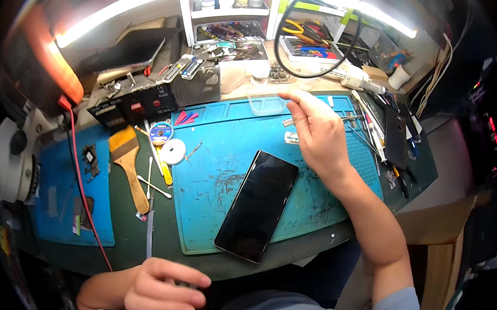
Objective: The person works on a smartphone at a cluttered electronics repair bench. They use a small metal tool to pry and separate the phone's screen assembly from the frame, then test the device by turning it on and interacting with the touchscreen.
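Observation:
A black phone [255, 206] lies tilted on the blue silicone mat [202, 233]. My right hand [319, 135] is above the mat's right half, fingers curled at the right end of a clear plastic container [265, 105]; whether it grips the container is unclear. Metal tweezers [349, 117] and a razor blade [291, 138] lie beside that hand. My left hand [163, 293] is low at the front edge, curled round a dark object that is mostly hidden.
A brush [124, 152], spools [173, 151], swabs [153, 190] and a red cable [88, 209] lie left. Several tools [373, 123] line the right. Shelves [228, 32], black equipment [132, 105] and a hanging black cable [280, 55] are at the back.

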`<state>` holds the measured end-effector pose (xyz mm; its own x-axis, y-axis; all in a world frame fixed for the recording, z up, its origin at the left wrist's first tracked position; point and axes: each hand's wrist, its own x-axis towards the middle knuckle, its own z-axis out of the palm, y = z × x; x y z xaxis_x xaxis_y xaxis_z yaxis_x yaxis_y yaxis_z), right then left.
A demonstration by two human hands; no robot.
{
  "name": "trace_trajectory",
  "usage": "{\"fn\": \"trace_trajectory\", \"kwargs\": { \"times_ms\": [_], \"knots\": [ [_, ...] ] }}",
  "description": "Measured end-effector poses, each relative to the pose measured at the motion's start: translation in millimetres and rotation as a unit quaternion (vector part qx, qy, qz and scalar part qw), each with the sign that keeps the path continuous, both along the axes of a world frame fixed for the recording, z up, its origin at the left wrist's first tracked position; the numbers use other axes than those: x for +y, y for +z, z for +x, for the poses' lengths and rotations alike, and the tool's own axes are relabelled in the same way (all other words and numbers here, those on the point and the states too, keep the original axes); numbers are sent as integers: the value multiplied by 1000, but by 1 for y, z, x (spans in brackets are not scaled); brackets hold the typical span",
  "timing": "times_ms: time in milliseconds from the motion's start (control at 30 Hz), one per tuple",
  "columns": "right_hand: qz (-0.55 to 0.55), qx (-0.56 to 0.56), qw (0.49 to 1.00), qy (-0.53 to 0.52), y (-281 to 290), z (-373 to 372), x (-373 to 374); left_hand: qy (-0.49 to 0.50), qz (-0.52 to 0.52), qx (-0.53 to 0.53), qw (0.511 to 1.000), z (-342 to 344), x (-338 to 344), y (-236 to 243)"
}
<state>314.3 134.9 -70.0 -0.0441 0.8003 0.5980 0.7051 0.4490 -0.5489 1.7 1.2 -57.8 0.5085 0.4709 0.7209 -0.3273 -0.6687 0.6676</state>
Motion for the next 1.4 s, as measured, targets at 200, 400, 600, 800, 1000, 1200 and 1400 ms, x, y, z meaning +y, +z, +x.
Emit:
{"fn": "trace_trajectory", "kwargs": {
  "times_ms": [200,400,600,800,1000,1200,1400],
  "knots": [
    [-22,-38,995,95,-5,2,-7,136,-170,-83,972,33,-14,20],
    [37,7,996,80,20,-4,-28,-70,-378,-131,914,28,-24,8],
    [142,20,967,212,35,-47,-118,11,-498,-329,803,31,-67,-24],
    [130,-98,945,285,7,-82,-200,-7,-453,-341,823,33,-92,-40],
    [159,-132,936,286,-2,-96,-219,3,-503,-347,792,37,-110,-36],
    [223,-89,926,291,4,-91,-228,3,-472,-315,824,37,-111,-36],
    [223,-63,937,259,2,-83,-215,-30,-440,-339,831,24,-111,-36]
  ]
}}
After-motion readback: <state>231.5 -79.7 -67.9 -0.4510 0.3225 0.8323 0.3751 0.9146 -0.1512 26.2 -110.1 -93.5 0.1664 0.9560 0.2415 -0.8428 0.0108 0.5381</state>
